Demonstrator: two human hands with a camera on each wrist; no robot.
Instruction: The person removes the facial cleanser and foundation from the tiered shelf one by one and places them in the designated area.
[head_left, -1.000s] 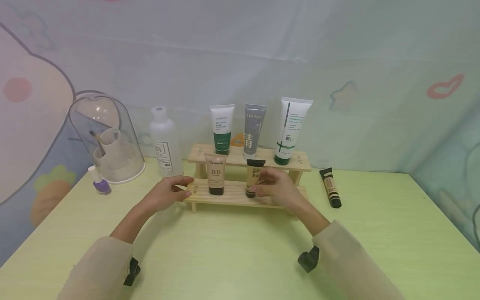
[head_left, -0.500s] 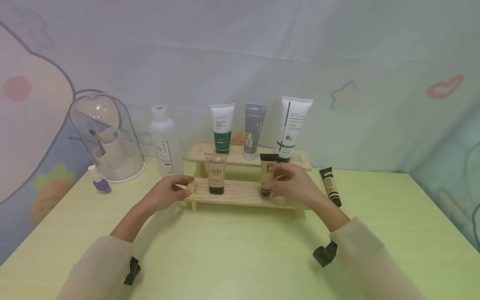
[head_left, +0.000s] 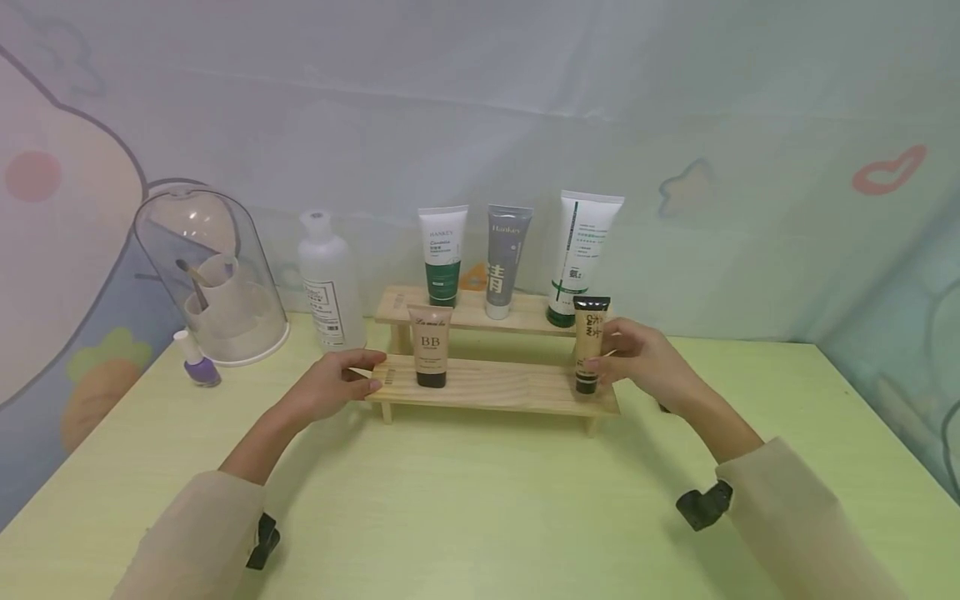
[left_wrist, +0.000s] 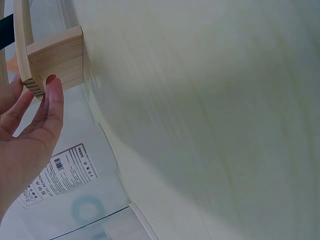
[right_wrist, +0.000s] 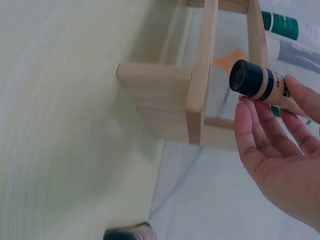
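My right hand [head_left: 647, 360] pinches a gold cosmetic tube [head_left: 591, 337] with a black cap, between thumb and fingers. It is upright, cap down, at the right end of the lower step. In the right wrist view, its black cap [right_wrist: 245, 77] shows apart from the board's edge. My left hand [head_left: 330, 388] grips the left end of the two-step wooden stand [head_left: 487, 383], fingers beneath the board in the left wrist view. A beige BB cream tube [head_left: 432, 346] stands at the left on the lower step.
On the upper step stand a white-green tube [head_left: 444, 250], a grey tube [head_left: 507, 258] and a larger white tube [head_left: 583, 250]. Leftward are a clear bottle [head_left: 327, 292], a domed brush holder [head_left: 213, 283] and purple nail polish [head_left: 199, 367]. Another tube [right_wrist: 130, 233] lies on the table, mostly hidden behind my right hand.
My right hand has carried the gold tube rightward along the lower step, from near its middle to its right end. My left hand has stayed on the stand.
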